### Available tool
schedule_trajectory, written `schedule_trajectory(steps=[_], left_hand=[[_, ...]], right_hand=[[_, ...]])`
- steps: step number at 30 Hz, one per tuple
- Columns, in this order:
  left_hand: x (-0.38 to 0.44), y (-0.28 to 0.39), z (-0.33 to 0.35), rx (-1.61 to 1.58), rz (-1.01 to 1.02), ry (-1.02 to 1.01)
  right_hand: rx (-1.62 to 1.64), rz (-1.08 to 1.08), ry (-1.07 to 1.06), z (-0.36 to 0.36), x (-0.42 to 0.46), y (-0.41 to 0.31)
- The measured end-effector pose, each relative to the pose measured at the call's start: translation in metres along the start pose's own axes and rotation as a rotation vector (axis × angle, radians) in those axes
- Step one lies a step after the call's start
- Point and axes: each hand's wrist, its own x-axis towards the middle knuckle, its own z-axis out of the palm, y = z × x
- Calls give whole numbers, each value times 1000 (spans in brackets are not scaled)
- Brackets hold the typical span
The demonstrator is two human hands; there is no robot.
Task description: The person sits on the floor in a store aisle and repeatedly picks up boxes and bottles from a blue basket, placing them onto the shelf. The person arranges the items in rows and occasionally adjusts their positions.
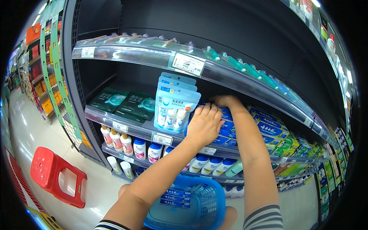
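My left hand [204, 122] lies on the front and top of a stack of blue toothpaste boxes [227, 129] on the middle shelf, its fingers bent over the upper edge. Further back, my right hand [225, 100] reaches over the same stack; its fingertips are partly hidden, and whether it holds a box cannot be told. Light blue pouches of small bottles [176, 107] stand upright just left of the stack. Below my arms is a blue plastic basket [220, 201], with several blue boxes [175, 198] lying inside it.
Packaged toothbrushes [235, 63] line the shelf above. Dark green packets [136, 105] lie at the left of the middle shelf, and more toothpaste boxes [268, 123] are stacked to the right. Shampoo bottles [140, 149] stand below. A red plastic stool [56, 175] is on the floor at left.
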Motion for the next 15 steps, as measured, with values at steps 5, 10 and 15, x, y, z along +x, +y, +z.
schedule_trajectory(steps=[5, 10, 15], left_hand=[[-1, -4, 1, 1, -6, -7], [1, -2, 2, 15, 16, 52], [0, -1, 2, 27, 24, 48]], right_hand=[[148, 4, -97, -14, -9, -9], [329, -103, -314, 0, 1, 8], [386, -121, -290, 9, 2, 13]])
